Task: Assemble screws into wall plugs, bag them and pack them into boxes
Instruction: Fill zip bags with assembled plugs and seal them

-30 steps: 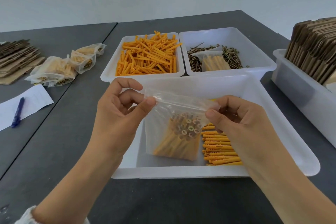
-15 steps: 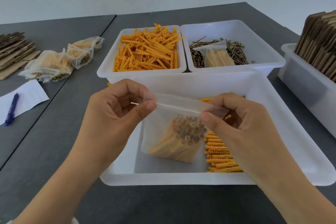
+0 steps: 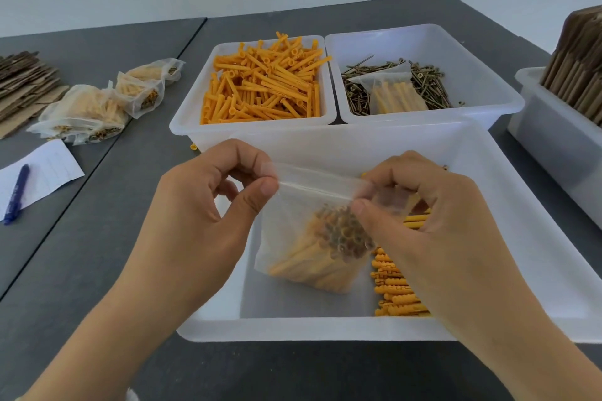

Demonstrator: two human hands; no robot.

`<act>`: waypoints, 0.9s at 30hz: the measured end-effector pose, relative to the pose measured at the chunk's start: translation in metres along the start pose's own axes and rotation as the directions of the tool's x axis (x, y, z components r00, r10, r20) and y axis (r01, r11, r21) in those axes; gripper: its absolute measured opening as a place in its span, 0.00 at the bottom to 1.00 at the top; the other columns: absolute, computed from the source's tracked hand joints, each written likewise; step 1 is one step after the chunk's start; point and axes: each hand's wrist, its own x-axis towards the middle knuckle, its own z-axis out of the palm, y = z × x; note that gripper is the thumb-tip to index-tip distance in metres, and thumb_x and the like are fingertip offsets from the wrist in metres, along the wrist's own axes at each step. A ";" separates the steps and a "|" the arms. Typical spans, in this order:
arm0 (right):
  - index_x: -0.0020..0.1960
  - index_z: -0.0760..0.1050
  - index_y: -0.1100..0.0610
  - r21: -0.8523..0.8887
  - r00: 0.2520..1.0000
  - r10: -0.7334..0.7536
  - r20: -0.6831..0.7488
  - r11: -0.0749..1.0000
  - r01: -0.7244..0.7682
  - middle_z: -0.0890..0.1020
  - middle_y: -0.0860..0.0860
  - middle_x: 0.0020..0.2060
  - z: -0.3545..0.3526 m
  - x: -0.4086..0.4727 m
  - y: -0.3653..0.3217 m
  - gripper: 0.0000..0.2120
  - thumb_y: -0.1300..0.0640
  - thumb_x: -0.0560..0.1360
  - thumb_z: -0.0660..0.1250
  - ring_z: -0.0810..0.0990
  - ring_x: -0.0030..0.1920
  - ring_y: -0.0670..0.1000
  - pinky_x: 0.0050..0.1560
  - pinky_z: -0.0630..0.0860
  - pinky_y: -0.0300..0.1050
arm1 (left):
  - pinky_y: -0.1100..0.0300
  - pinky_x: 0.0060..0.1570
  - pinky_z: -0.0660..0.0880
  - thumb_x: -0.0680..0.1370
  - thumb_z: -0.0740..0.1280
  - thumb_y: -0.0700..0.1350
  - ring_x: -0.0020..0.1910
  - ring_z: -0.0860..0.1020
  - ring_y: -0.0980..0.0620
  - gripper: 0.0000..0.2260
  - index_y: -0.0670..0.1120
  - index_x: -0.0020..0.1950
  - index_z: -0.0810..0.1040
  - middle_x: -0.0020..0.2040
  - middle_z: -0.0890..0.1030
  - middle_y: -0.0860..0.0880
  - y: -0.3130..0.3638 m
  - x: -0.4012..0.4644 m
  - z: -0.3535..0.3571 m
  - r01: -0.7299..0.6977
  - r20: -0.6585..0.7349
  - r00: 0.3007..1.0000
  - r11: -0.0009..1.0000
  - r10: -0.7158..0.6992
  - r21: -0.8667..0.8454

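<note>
Above the near white tray (image 3: 293, 329), the left hand (image 3: 202, 215) and right hand (image 3: 420, 215) each pinch the top strip of a clear zip bag (image 3: 309, 238) between thumb and fingers, left at its left corner, right further along. The bag hangs between them, its bundle of orange plugs with screws (image 3: 325, 251) slanting from lower left to upper right, screw heads uppermost. Loose assembled plugs (image 3: 397, 290) lie in the tray under the right hand. Beyond sit a plug bin (image 3: 264, 85) and a screw bin (image 3: 423, 52); filled bags (image 3: 84, 107) lie far left on the counter (image 3: 97, 238).
</note>
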 end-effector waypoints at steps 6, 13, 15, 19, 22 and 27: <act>0.40 0.79 0.47 -0.049 1.000 0.003 0.016 0.999 -0.002 0.76 0.44 0.38 -0.003 0.001 -0.003 0.05 0.46 0.69 0.72 0.75 0.44 0.46 0.46 0.71 0.38 | 0.73 0.42 0.71 0.75 0.68 0.47 0.40 0.78 0.59 0.04 0.57 0.43 0.78 0.42 0.81 0.60 0.007 0.000 -0.003 -0.008 0.000 1.000 1.000 0.008 0.018; 0.44 0.78 0.45 -0.223 0.979 -0.189 0.069 0.954 0.200 0.77 0.42 0.41 0.020 0.012 -0.032 0.06 0.44 0.72 0.71 0.73 0.46 0.47 0.51 0.67 0.51 | 0.60 0.41 0.76 0.73 0.71 0.48 0.41 0.79 0.51 0.00 0.54 0.42 0.82 0.40 0.83 0.52 0.018 -0.003 -0.001 -0.058 0.000 0.998 0.998 0.058 -0.019; 0.42 0.77 0.46 -0.245 0.972 -0.218 0.084 0.942 0.232 0.76 0.42 0.39 0.019 0.015 -0.032 0.05 0.51 0.73 0.73 0.71 0.44 0.46 0.46 0.64 0.47 | 0.55 0.42 0.76 0.72 0.72 0.49 0.40 0.80 0.50 0.01 0.52 0.42 0.82 0.40 0.83 0.49 0.020 -0.003 -0.004 -0.034 0.001 0.999 0.997 0.034 -0.074; 0.39 0.75 0.48 -0.375 0.959 -0.267 0.092 0.883 0.282 0.75 0.42 0.38 0.014 0.011 -0.027 0.04 0.53 0.72 0.68 0.72 0.42 0.49 0.42 0.69 0.48 | 0.62 0.37 0.74 0.71 0.72 0.49 0.36 0.76 0.53 0.03 0.54 0.38 0.81 0.38 0.82 0.53 0.024 -0.006 -0.004 -0.033 0.028 0.999 0.999 0.033 -0.004; 0.39 0.74 0.48 -0.405 0.969 -0.233 0.079 0.881 0.245 0.74 0.42 0.38 0.004 0.006 -0.019 0.06 0.51 0.75 0.65 0.72 0.41 0.48 0.42 0.70 0.48 | 0.64 0.34 0.73 0.71 0.72 0.50 0.34 0.75 0.53 0.02 0.55 0.40 0.81 0.38 0.82 0.54 0.024 -0.009 -0.005 -0.011 0.007 1.000 1.000 0.011 0.015; 0.38 0.75 0.48 -0.423 0.992 -0.100 0.082 0.897 0.126 0.74 0.43 0.38 -0.016 0.002 -0.004 0.04 0.50 0.70 0.66 0.72 0.42 0.49 0.43 0.70 0.49 | 0.53 0.33 0.74 0.70 0.73 0.56 0.33 0.75 0.46 0.07 0.55 0.42 0.82 0.37 0.82 0.50 0.019 -0.012 -0.013 0.011 -0.031 0.999 1.000 -0.010 0.018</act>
